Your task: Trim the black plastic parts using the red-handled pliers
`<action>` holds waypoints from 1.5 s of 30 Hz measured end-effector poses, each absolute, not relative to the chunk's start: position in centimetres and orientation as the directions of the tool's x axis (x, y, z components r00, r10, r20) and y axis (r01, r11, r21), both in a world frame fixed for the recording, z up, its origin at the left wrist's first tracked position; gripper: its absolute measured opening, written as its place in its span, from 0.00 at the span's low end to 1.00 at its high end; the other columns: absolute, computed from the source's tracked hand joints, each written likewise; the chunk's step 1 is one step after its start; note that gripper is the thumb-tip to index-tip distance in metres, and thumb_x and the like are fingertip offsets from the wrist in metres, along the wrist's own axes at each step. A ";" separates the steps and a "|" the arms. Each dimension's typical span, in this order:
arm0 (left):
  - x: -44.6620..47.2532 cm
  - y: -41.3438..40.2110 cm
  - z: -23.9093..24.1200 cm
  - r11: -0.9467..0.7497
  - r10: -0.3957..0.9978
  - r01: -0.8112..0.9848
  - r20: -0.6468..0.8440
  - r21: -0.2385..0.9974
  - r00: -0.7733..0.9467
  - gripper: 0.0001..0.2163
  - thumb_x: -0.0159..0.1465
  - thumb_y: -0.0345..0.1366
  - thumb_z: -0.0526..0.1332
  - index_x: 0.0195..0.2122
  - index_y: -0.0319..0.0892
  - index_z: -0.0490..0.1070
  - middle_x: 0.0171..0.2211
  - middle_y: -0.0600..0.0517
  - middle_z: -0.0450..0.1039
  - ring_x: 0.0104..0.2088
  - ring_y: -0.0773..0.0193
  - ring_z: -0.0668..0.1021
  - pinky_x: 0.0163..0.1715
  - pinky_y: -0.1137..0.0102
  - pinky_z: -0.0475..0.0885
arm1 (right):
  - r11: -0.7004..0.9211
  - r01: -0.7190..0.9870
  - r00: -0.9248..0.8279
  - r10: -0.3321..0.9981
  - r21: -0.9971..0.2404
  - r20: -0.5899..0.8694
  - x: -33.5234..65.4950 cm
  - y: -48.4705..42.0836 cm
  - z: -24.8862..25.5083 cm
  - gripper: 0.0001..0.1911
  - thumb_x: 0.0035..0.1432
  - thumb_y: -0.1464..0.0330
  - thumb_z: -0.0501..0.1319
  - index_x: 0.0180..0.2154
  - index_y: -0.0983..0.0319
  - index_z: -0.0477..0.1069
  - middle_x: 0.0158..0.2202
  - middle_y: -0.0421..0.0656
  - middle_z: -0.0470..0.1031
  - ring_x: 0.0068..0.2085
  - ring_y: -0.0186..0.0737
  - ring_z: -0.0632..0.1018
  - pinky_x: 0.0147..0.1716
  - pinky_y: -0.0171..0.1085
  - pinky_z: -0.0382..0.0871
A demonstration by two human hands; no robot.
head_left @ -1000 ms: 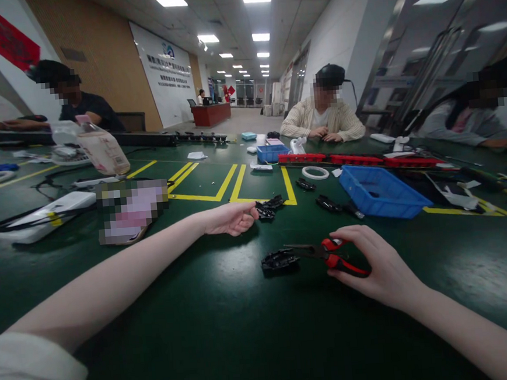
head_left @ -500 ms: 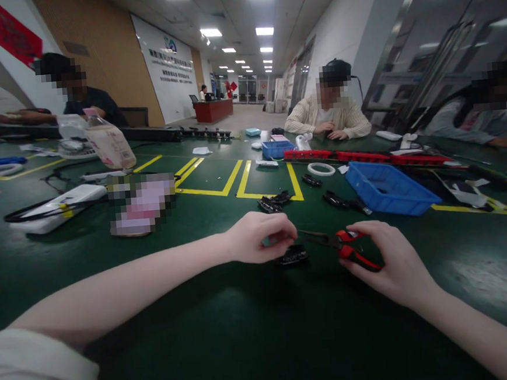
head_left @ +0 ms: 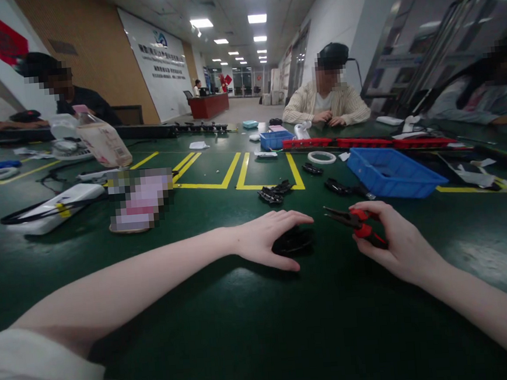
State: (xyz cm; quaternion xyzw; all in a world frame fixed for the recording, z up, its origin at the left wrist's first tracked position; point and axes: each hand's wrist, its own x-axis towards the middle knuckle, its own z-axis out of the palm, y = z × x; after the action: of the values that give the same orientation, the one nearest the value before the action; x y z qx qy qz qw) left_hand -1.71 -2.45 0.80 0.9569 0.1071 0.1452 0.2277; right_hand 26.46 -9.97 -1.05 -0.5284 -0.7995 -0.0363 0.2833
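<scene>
Red and black pliers (head_left: 362, 230), black part (head_left: 293, 242), green table (head_left: 291, 339), yellow tape (head_left: 296, 172), blue bin (head_left: 405, 188).

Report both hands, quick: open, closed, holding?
Left hand: open, thumb and fingers spread around a black part; contact can't be told.
Right hand: closed, holding red-handled pliers.

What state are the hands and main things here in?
Left hand: open around the black part, contact unclear.
Right hand: closed on the pliers.
Pliers: held, jaw gap unclear.
Black part: partly hidden.
Bottle: capped.
Large blue bin: open-topped.
White device: lying flat.
</scene>
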 end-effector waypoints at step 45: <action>-1.7 -2.9 0.2 -0.897 0.434 0.393 0.235 0.202 0.870 0.27 0.54 0.56 0.62 0.47 0.40 0.67 0.43 0.47 0.67 0.42 0.56 0.70 0.42 0.65 0.66 | 0.699 0.693 -0.693 0.576 0.177 0.433 22.1 -5.4 -0.4 0.30 0.57 0.44 0.49 0.31 0.65 0.68 0.28 0.48 0.72 0.29 0.43 0.71 0.28 0.39 0.63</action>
State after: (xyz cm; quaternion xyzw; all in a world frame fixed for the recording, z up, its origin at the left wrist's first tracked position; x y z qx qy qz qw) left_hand -1.66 -2.87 0.22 0.9640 0.2146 0.1382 0.0742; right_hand 22.12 -5.36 -0.39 -0.3506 -0.9049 -0.1656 0.1753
